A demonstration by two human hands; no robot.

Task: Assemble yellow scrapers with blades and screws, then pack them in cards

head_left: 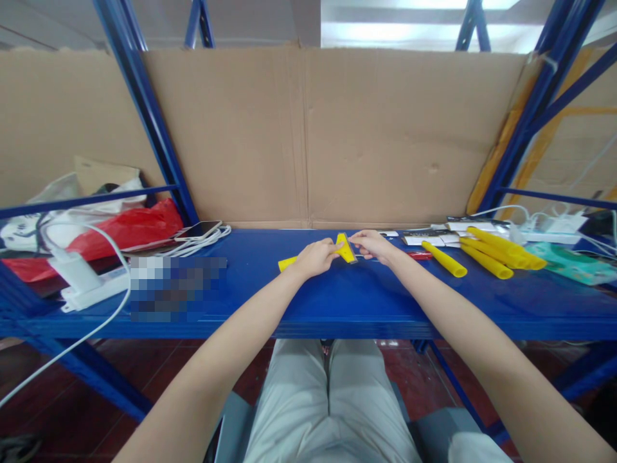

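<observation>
Over the middle of the blue tabletop, my left hand point(318, 256) is closed round a yellow scraper point(345, 249). Its wide head points to the right, and a piece of yellow handle shows on the other side of the hand. A thin, dark metallic strip runs along the head's right edge. The fingers of my right hand point(373, 245) are pinched together at that edge; whatever lies between them is too small to make out. Just right of this hand lies a red, slim object point(420, 256), partly hidden by the wrist.
Yellow tapered tubes lie at the right, one single point(446, 260) and several in a pile point(501, 249), beside white-and-black packets point(431, 238). A power strip point(96, 286), white cables point(197, 243), a phone and a red bag point(130, 228) occupy the left. Cardboard point(308, 135) stands behind.
</observation>
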